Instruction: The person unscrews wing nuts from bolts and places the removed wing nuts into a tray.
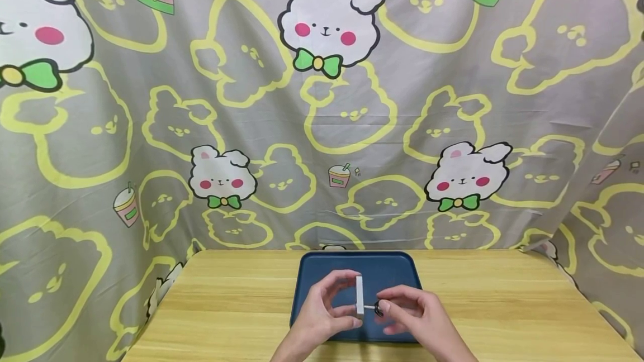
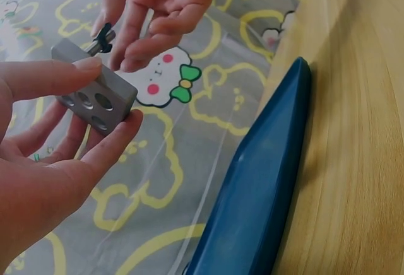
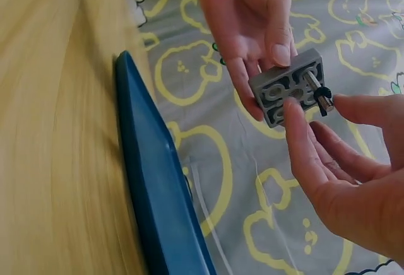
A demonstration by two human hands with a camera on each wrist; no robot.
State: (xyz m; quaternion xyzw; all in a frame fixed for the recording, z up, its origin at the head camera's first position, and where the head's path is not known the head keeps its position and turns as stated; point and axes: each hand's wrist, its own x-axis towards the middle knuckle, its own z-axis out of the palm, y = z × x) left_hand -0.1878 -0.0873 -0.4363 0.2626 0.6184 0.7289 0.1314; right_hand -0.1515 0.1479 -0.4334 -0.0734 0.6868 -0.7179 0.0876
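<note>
A small grey block (image 3: pixel 287 86) with round holes is held upright by its edges between thumb and fingers of my left hand (image 1: pixel 324 309). In the left wrist view its face shows several round recesses (image 2: pixel 104 101). A silver bolt (image 3: pixel 312 79) sticks out of the side towards my right hand (image 1: pixel 415 312), with a black wing nut (image 3: pixel 322 94) near its free end. My right thumb touches or nearly touches the wing nut. The right fingertips are spread beside it, one close to the block's face. Whether that fingertip touches the block I cannot tell.
Below both hands a dark blue tray (image 1: pixel 392 272) lies on the light wooden table (image 1: pixel 241 289). Grey cloth (image 1: pixel 282 127) with yellow outlines and white cartoon heads hangs behind the table and along its sides.
</note>
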